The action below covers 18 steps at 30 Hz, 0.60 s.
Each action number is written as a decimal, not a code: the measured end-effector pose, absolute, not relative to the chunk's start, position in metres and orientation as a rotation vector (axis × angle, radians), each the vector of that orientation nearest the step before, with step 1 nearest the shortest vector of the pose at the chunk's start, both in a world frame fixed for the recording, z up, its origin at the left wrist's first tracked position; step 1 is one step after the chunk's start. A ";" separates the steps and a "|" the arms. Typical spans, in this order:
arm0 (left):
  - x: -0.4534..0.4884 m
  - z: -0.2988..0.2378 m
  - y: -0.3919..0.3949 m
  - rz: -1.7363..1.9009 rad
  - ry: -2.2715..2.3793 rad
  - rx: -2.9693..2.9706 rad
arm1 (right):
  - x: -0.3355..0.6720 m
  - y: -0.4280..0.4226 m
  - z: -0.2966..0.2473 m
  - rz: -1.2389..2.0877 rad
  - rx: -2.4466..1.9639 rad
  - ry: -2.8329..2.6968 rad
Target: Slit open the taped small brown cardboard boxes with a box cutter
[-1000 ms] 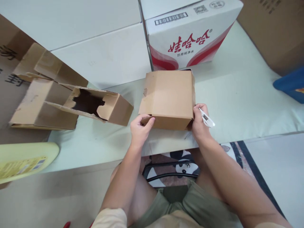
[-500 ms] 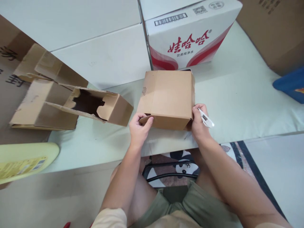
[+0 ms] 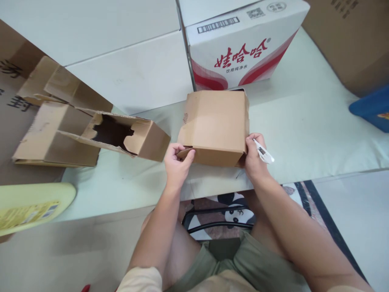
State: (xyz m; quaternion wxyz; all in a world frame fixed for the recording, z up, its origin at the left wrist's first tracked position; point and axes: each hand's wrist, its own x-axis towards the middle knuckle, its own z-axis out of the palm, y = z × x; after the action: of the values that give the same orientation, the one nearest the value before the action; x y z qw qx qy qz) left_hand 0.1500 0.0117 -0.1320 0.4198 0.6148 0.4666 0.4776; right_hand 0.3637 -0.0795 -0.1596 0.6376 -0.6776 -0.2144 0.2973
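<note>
A brown cardboard box [image 3: 217,119] lies on the pale green tabletop in front of me. My left hand [image 3: 178,164] is closed at its near left corner, pinching a small cardboard flap between thumb and fingers. At the near right corner, my right hand [image 3: 255,156] is closed around a small white utility knife [image 3: 263,152], whose end with a dark inset sticks out to the right. The fingers of that hand also press against the box's right side. Whether a blade is out, I cannot see.
Two torn-open cardboard boxes, one an open-topped carton [image 3: 152,140] and one a taller carton [image 3: 45,129], stand to the left. Behind is a white and red water carton [image 3: 243,56]. A yellow-green container [image 3: 36,202] sits front left, a blue object [image 3: 372,107] at right.
My left hand has shifted very slightly to the left and up with the flap, and the box's left edge looks a little bent. My right hand stays in place.
</note>
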 end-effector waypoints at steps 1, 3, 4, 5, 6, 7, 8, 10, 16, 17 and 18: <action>0.150 -0.131 0.012 1.188 1.177 1.554 | 0.364 -0.079 -0.160 0.680 -1.546 -0.487; 0.149 -0.131 0.012 1.174 1.189 1.572 | 0.364 -0.079 -0.161 0.701 -1.540 -0.486; 0.148 -0.131 0.012 1.166 1.193 1.575 | 0.364 -0.079 -0.162 0.712 -1.536 -0.489; 0.148 -0.131 0.012 1.160 1.194 1.578 | 0.364 -0.079 -0.162 0.719 -1.533 -0.494; 0.148 -0.131 0.012 1.158 1.194 1.579 | 0.364 -0.080 -0.163 0.715 -1.531 -0.501; 0.148 -0.131 0.012 1.156 1.192 1.580 | 0.365 -0.080 -0.163 0.703 -1.530 -0.511; 0.148 -0.131 0.012 1.154 1.192 1.582 | 0.365 -0.080 -0.164 0.690 -1.530 -0.525; 0.148 -0.131 0.012 1.156 1.197 1.582 | 0.365 -0.080 -0.164 0.668 -1.538 -0.549; 0.150 -0.129 0.011 1.181 1.237 1.584 | 0.364 -0.079 -0.161 0.655 -1.572 -0.519; 0.151 -0.129 0.011 1.185 1.241 1.583 | 0.364 -0.079 -0.161 0.654 -1.568 -0.521; 0.151 -0.130 0.011 1.188 1.243 1.582 | 0.364 -0.079 -0.162 0.656 -1.562 -0.525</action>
State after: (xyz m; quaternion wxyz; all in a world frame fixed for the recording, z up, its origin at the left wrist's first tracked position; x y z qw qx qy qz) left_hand 0.1509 0.0111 -0.1297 0.3918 0.6230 0.4896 0.4676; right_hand 0.3641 -0.0791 -0.1622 0.6318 -0.6827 -0.2292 0.2868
